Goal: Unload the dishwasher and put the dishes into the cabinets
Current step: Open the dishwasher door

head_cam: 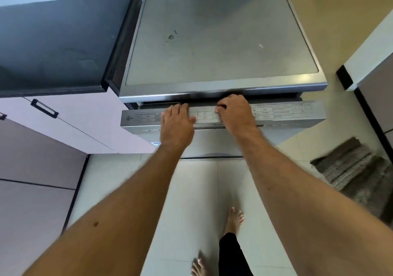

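A freestanding stainless-steel dishwasher (pixel 221 37) stands straight ahead of me, seen from above. Its door (pixel 297 114) is tilted out a little, so a dark gap shows under the top panel. My left hand (pixel 177 124) lies on the door's top edge with its fingers stretched forward over the control strip. My right hand (pixel 236 113) has its fingers curled over the door's upper edge into the gap. The inside of the machine and any dishes are hidden.
A dark countertop (pixel 57 44) adjoins the dishwasher on the left, with pale lilac cabinet fronts (pixel 70 124) and black handles (pixel 43 108) below. A grey striped mat (pixel 357 169) lies on the tiled floor at right. My bare feet (pixel 234 220) stand on the tiles.
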`<state>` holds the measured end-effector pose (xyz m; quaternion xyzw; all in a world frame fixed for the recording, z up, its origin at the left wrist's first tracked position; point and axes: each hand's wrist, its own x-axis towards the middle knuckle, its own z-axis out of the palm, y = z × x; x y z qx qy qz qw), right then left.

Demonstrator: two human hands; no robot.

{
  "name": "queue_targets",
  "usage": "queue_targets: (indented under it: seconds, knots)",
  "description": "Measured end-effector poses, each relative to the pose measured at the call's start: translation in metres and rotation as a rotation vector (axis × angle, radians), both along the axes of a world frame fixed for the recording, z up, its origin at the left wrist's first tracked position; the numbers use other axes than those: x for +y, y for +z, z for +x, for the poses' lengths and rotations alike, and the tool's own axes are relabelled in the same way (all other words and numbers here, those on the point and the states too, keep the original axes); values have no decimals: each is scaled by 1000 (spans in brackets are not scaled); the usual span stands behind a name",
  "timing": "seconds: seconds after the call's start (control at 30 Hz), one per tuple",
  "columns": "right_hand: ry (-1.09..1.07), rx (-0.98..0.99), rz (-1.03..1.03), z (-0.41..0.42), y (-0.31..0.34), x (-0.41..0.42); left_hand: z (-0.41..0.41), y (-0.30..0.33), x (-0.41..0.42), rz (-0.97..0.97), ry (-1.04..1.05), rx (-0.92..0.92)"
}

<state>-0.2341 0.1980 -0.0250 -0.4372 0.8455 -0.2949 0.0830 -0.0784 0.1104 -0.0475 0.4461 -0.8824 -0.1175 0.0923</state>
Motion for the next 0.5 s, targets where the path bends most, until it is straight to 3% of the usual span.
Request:
queue_targets:
  seconds: [0.13, 0.23, 0.37, 0.5]
  knots:
    - [-57, -180, -28, 13, -15, 23, 23, -9, 6, -173, -164, -118]
    - [-48, -161, -35, 31, -34, 47, 45, -8, 37, -101, -1, -29]
    - [-73, -92, -39, 53, -49, 75, 70, -19, 70, -188, 9, -67]
    - [-70, -166, -46, 64, -56, 91, 75, -30, 84, -188, 145, -18]
